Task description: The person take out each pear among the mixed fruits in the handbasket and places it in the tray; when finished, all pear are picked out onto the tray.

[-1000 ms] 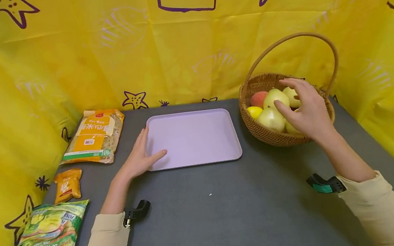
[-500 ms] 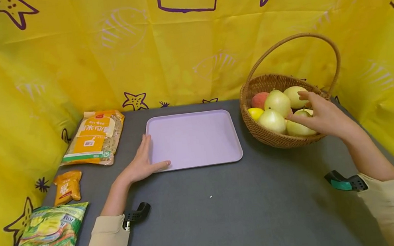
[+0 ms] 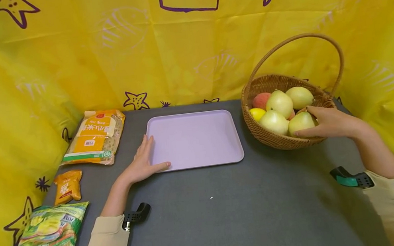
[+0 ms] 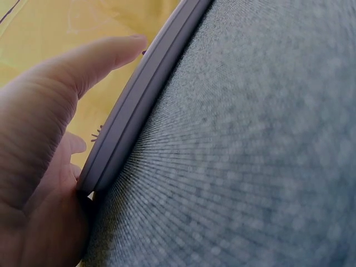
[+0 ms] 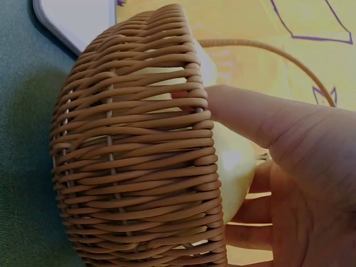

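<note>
My right hand [image 3: 332, 121] reaches over the near right rim of a wicker basket [image 3: 274, 141] and grips a pale green pear [image 3: 301, 122]. In the right wrist view, the thumb dips inside the rim while the fingers curl round the far side of the pear [image 5: 233, 167]. Several more pears [image 3: 279, 104], a red peach [image 3: 261, 100] and a yellow lemon [image 3: 257, 113] share the basket. At the left, my left hand [image 3: 142, 163] rests against the left edge of a lilac tray [image 3: 195, 139], fingers extended along it and thumb over its near left corner.
Along the left side lie an orange-and-clear food bag [image 3: 94, 138], a small orange packet [image 3: 68, 187] and a green FOX'S candy bag [image 3: 47, 243]. The basket's tall handle [image 3: 339, 58] arches above the fruit. Yellow patterned cloth [image 3: 190, 59] hangs behind the grey table [image 3: 228, 216].
The right hand has moved right and down from above the basket onto the front right pear and now grips it. The left hand has stayed by the tray, shifting only slightly.
</note>
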### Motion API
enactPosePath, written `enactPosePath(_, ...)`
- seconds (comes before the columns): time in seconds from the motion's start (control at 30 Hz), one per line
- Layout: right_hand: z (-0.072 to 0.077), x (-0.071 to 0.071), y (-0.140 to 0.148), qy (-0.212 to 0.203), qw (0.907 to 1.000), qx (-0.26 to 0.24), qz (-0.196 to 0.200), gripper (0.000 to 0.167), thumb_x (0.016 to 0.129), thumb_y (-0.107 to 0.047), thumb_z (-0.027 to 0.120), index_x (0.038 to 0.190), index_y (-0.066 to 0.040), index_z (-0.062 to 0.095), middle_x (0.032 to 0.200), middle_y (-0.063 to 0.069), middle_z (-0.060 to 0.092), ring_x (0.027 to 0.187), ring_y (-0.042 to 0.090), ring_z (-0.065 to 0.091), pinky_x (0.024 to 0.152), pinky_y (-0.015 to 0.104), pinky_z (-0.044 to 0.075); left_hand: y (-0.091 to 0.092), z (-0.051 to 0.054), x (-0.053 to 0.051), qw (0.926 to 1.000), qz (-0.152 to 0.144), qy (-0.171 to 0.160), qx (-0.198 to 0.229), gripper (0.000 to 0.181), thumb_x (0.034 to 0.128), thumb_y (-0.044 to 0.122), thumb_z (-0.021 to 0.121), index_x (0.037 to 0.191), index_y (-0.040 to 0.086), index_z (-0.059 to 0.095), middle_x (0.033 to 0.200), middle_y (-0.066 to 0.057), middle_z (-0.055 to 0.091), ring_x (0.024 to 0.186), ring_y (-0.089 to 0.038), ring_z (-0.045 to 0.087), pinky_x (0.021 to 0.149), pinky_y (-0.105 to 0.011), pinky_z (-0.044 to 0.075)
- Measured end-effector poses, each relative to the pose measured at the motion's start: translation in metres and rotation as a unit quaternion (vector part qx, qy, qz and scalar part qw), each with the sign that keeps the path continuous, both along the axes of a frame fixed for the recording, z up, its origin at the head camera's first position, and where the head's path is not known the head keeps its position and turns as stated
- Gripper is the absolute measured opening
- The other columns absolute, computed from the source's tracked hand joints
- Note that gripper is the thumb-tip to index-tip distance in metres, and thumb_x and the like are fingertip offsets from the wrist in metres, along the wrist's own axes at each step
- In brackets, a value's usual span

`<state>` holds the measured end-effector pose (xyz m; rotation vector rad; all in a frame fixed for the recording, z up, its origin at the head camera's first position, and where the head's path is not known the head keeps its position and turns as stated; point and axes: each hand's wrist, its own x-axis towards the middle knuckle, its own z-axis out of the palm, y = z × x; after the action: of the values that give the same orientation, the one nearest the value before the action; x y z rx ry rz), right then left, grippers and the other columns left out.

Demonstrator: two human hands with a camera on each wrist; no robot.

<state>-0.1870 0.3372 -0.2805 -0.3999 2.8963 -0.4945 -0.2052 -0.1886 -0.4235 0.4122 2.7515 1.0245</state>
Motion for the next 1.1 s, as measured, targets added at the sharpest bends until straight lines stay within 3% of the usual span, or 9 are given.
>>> enactPosePath(0.13,0.000,0.000,0.001,0.006,0.9999,0.002,0.009,0.046,0.082,-0.043,0.077,0.100,-0.006,0.056,0.086,0.006,0.055,0.079,0.021,0.051,0.066,0.034,0.041,0.000,-0.001,0.000,1.0000,-0.003,0.003,-0.001,0.112,0.0826,0.049,0.073,0.156,0.002,0.002,0.159,-0.024,-0.015,0.143,-0.048,-0.005,0.108,-0.069,0.001)
enactPosePath(0.43,-0.001,0.002,0.004,0.015,0.9999,0.000,0.000,0.045,0.080,-0.041,0.079,0.103,-0.006,0.061,0.081,0.003,0.055,0.070,0.017,0.049,0.059,0.029,0.040,0.001,-0.002,0.000,0.9999,-0.010,0.000,-0.004,0.110,0.0826,0.047,0.074,0.156,0.001,0.006,0.159,-0.024,-0.016,0.142,-0.051,-0.005,0.108,-0.069,0.000)
enactPosePath(0.67,0.000,0.005,0.004,0.030,0.9992,-0.012,-0.025,0.061,0.077,-0.044,0.082,0.118,-0.004,0.061,0.099,0.009,0.064,0.083,0.023,0.055,0.066,0.035,0.043,0.001,-0.002,0.000,0.9999,-0.012,-0.009,-0.006,0.107,0.0838,0.048,0.072,0.156,0.001,0.007,0.158,-0.024,-0.017,0.142,-0.051,-0.006,0.108,-0.070,0.000)
enactPosePath(0.93,0.009,0.004,0.003,0.045,0.9974,0.001,-0.056,0.083,0.079,-0.052,0.076,0.136,0.003,0.049,0.121,0.028,0.058,0.103,0.041,0.055,0.075,0.045,0.042,-0.001,-0.001,0.000,0.9999,-0.007,-0.009,-0.008,0.106,0.0842,0.047,0.071,0.156,0.002,0.007,0.159,-0.023,-0.017,0.143,-0.050,-0.006,0.108,-0.069,-0.001)
enactPosePath(1.1,0.016,0.004,-0.001,0.066,0.9939,-0.011,-0.088,0.083,0.079,-0.053,0.076,0.135,0.002,0.049,0.110,0.025,0.061,0.089,0.036,0.054,0.063,0.038,0.041,-0.002,-0.001,0.000,0.9999,-0.006,-0.010,-0.011,0.106,0.0843,0.048,0.071,0.156,0.002,0.008,0.159,-0.022,-0.018,0.143,-0.050,-0.006,0.108,-0.069,-0.001)
